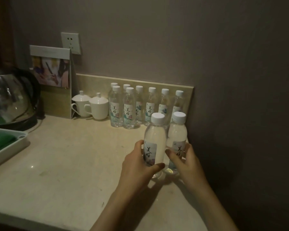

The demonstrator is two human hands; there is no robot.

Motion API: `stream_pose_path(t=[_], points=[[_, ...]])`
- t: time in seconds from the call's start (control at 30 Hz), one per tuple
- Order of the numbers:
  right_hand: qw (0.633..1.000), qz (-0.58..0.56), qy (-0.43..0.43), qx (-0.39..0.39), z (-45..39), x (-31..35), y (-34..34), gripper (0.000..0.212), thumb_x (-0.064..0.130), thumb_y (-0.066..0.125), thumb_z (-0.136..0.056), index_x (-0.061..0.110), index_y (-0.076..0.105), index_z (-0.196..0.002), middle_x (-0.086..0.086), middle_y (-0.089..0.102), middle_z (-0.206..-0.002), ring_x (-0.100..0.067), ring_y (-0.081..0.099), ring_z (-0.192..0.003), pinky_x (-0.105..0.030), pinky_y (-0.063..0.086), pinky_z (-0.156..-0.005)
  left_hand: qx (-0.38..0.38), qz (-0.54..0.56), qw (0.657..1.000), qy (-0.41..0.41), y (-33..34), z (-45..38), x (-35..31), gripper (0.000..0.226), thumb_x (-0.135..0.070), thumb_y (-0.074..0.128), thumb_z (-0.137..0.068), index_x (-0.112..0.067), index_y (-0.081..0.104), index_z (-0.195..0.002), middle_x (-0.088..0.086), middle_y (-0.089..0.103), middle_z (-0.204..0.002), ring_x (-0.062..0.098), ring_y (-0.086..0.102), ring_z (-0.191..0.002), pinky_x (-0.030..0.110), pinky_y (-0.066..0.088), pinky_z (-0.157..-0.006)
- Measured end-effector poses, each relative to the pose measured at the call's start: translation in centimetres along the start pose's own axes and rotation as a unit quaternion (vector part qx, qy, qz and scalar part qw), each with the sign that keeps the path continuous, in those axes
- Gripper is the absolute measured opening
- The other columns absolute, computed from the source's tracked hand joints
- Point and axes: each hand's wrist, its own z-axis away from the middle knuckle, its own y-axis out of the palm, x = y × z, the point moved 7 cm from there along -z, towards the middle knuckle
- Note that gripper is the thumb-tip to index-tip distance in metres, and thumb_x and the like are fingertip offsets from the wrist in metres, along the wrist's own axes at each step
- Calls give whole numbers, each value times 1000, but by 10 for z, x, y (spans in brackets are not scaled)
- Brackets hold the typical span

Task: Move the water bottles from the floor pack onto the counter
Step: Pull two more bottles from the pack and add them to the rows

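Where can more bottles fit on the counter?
Bare counter lies between the tray, the cups and the hands. The back right, by the row of bottles, is crowded.

Non-task items: glass electric kettle with black handle and base (10, 99) at far left, cord trailing off it. White plastic tray with green liner (5, 145) in front of the kettle, cut off by the frame edge. Upright card stand with a colourful printed picture (52, 72) leans against the wall beside the kettle. Two white ceramic lidded cups (92, 105) just right of the stand, touching. White wall socket (71, 43) above the stand on the grey wall (173, 39). Beige stone backsplash strip (93, 82) along the wall.
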Motion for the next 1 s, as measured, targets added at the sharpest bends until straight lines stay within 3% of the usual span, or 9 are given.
stream_pose_path(t=[0.07, 0.2, 0.4, 0.53, 0.63, 0.73, 0.83, 0.9, 1.0], points=[[1000, 23, -3, 18, -3, -2, -1, 43, 16, 67, -88, 30, 48, -124, 14, 63, -108, 14, 65, -84, -7, 50, -57, 13, -4, 1000, 2, -1, -6, 5, 78, -35, 87, -66, -32, 44, -131, -11, 68, -113, 8, 68, -98, 32, 58, -88], [992, 114, -4, 48, -25, -4, 0, 50, 26, 71, -85, 25, 46, -129, 10, 65, -117, -2, 66, -101, -18, 56, -74, 9, -30, 1000, 1, -4, -24, 12, 68, -42, 84, -64, -35, 47, -121, -13, 70, -106, 10, 69, -96, 38, 58, -85], [984, 173, -27, 37, -66, -15, 10, 50, 36, 71, -84, 28, 41, -124, 4, 60, -124, -13, 61, -112, -32, 56, -90, 25, -29, 999, -38, -7, -63, 27, 65, -31, 87, -68, -24, 48, -120, -9, 68, -104, 13, 69, -94, 39, 57, -88], [979, 196, -34, 46, -89, -19, 14, 49, 42, 69, -85, 29, 40, -122, 3, 60, -125, -13, 61, -112, -35, 56, -92, 36, -36, 998, -31, -7, -80, 32, 52, -30, 84, -74, -26, 49, -112, -22, 60, -91, -3, 62, -83, 27, 58, -80], [979, 194, -35, 42, -103, -23, 15, 50, 45, 68, -84, 29, 40, -123, 4, 60, -124, -13, 62, -111, -35, 56, -91, 39, -41, 998, -18, -5, -93, 33, 48, -29, 82, -77, -30, 49, -112, -21, 60, -91, -3, 62, -82, 28, 58, -82], [981, 190, -34, 27, -114, -25, 18, 56, 47, 68, -82, 28, 41, -127, 2, 61, -127, -14, 62, -113, -39, 56, -93, 43, -43, 998, -9, -5, -107, 34, 45, -28, 81, -78, -31, 48, -109, -22, 59, -89, -9, 58, -79, 14, 52, -72], [979, 204, -26, 3, -122, -24, 23, 58, 46, 68, -83, 25, 41, -130, 1, 61, -127, -15, 61, -113, -41, 55, -94, 49, -48, 998, 1, -5, -120, 40, 41, -25, 81, -78, -29, 50, -106, -19, 61, -84, -9, 60, -73, 11, 49, -65], [976, 215, -20, -19, -127, -24, 26, 59, 47, 68, -83, 24, 40, -130, 1, 61, -125, -16, 62, -112, -41, 55, -93, 43, -50, 998, 10, -7, -129, 44, 39, -26, 82, -77, -31, 52, -102, -17, 63, -81, -9, 61, -68, 12, 50, -66], [963, 262, -12, -58, -133, -19, 32, 60, 49, 68, -83, 21, 40, -128, -1, 60, -124, -19, 62, -111, -40, 55, -91, 31, -50, 998, 17, -9, -138, 48, 41, -33, 83, -75, -30, 55, -105, -14, 69, -88, 2, 68, -78, 32, 58, -76]])
